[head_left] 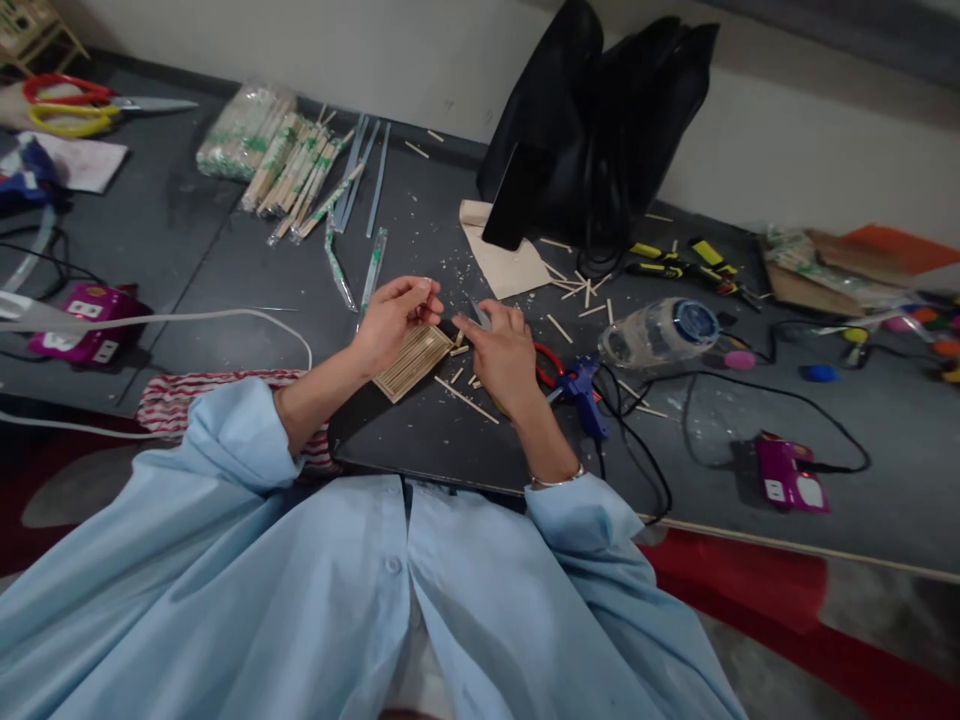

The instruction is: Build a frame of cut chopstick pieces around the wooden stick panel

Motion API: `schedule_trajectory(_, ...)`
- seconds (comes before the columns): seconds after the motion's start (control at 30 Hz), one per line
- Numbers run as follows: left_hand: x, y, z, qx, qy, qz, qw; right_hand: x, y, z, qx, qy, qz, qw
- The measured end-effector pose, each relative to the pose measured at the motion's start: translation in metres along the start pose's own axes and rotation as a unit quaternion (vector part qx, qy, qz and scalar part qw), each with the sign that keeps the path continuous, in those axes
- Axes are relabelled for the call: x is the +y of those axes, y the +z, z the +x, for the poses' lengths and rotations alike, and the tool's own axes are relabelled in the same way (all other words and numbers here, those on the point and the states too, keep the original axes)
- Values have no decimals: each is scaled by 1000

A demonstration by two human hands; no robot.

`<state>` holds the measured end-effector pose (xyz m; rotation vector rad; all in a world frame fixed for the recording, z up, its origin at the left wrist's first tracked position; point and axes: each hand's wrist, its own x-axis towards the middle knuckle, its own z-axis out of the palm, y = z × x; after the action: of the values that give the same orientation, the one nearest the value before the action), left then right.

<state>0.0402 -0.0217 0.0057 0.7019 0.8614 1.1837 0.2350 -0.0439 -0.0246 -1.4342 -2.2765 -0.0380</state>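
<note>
My left hand (401, 315) is closed in a pinch above a small panel of wooden sticks (412, 365); anything between the fingertips is too small to make out. To its right my right hand (504, 350) is wrapped round a pair of scissors. A grey blade (481, 316) shows past its fingers, and a red handle loop (550, 366) sticks out on the far side of the hand. Short cut stick pieces (457, 378) and a longer thin stick (466, 400) lie on the dark table between the hands.
A blue glue gun (583, 395) with a black cord lies right of my right hand, near a clear plastic jar (660, 333). Wrapped chopsticks (300, 175), a black bag (592, 130) and a phone (517, 195) are behind. Another person's hand (13, 108) is by red-and-yellow scissors (82, 103).
</note>
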Motion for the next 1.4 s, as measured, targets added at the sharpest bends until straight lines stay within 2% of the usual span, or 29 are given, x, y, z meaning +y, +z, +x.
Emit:
schedule_trajectory(0.1, -2, -1, 1, -8, -2, 0, 1000, -2, 1, 2, -31, 1, -14, 999)
schedule_trajectory(0.23, 0, 0, -1, -14, -8, 6, 1000, 1, -1, 5, -49, 38, 4, 998)
schedule_trajectory(0.33, 0, 2, -4, -14, -25, -2, 1000, 1, -5, 6, 1, 83, 107, 991)
schedule_trajectory(0.43, -5, 4, -7, -36, -60, -25, 997, -6, -10, 6, 92, 135, 224, 961)
schedule_trajectory(0.5, -12, 6, -8, -54, -84, -43, 994, -14, -12, 6, 128, 157, 268, 942)
schedule_trajectory(0.73, -26, 10, -10, -76, -93, -77, 990, -36, -16, 5, 134, 167, 290, 933)
schedule_trajectory(0.9, -26, 13, -11, -66, -81, -74, 992, -39, -16, 4, 106, 172, 285, 937)
schedule_trajectory(1.03, -18, 11, -11, -78, -87, -35, 993, -36, -20, 2, 81, 138, 291, 943)
schedule_trajectory(1.17, -4, 7, -7, -70, -90, -51, 992, -26, -21, 1, 70, 121, 235, 962)
schedule_trajectory(1.27, 3, 5, -5, -51, -81, -83, 992, -18, -18, -1, -24, 79, 132, 988)
schedule_trajectory(1.33, 6, 5, -4, -50, -83, -100, 990, -15, -15, -1, -98, 47, 67, 992)
schedule_trajectory(1.4, 6, 5, -4, -57, -89, -116, 988, -14, -13, -2, -137, 38, 29, 989)
